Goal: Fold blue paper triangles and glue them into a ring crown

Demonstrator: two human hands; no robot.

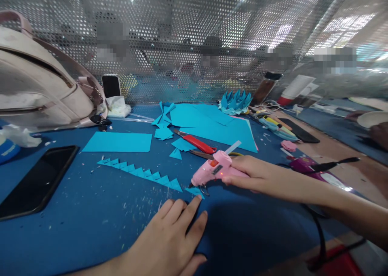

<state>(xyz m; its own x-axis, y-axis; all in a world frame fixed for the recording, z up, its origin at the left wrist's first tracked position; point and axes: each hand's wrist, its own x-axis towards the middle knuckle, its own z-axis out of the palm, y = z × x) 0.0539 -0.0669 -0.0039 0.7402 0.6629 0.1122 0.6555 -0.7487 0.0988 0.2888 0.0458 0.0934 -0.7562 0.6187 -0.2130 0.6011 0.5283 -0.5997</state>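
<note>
My right hand (242,173) is wrapped round a pink hot glue gun (209,171) with a clear glue stick out of its back. The gun's nozzle is over a small folded blue paper triangle (195,192) on the table. My left hand (178,231) lies palm down, fingers stretched, one fingertip on that triangle's edge. Left of the triangle runs a strip of folded blue triangles (141,173) in a zigzag row. Farther back are a red utility knife (198,143), a loose blue triangle (176,154) and stacked blue paper pieces (183,144).
Blue sheets (224,132) and a spiky blue paper flower (235,102) lie toward the back. At left are a black phone (38,181), a blue paper rectangle (118,142) and a pale backpack (45,82). A perforated metal panel (169,37) closes off the back.
</note>
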